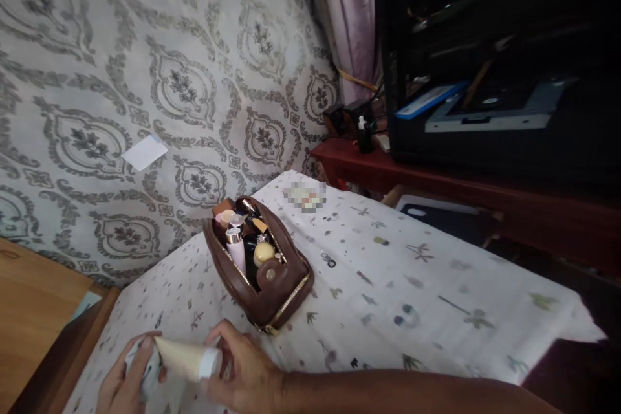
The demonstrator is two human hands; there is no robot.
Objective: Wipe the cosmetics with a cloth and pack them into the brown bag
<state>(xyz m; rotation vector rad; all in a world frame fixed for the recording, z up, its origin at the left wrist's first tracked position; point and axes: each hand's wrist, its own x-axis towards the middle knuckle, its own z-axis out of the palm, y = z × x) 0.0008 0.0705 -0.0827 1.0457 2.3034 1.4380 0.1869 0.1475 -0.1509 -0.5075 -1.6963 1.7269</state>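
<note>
A cream-coloured squeeze tube point(182, 358) with a white cap lies sideways between my hands, low in the view. My right hand point(250, 362) grips it at the cap end, fingers curled around. At the tube's flat end, my left hand point(127, 372) is closed on a pale, crumpled cloth point(151, 369), which touches or nearly touches the tube. Just beyond my hands sits a brown toiletry bag point(286, 294), unzipped, its top gaping. Inside it stand a lilac bottle point(236, 252), a yellow round-lidded jar point(264, 252) and several other cosmetics.
A white patterned cloth point(388, 265) covers the surface under the bag. Patterned wallpaper point(184, 87) with a white card point(144, 152) rises behind. To the right are a red-brown desk point(354, 158), a small dark bottle point(363, 136) and a large black screen-like panel point(485, 26).
</note>
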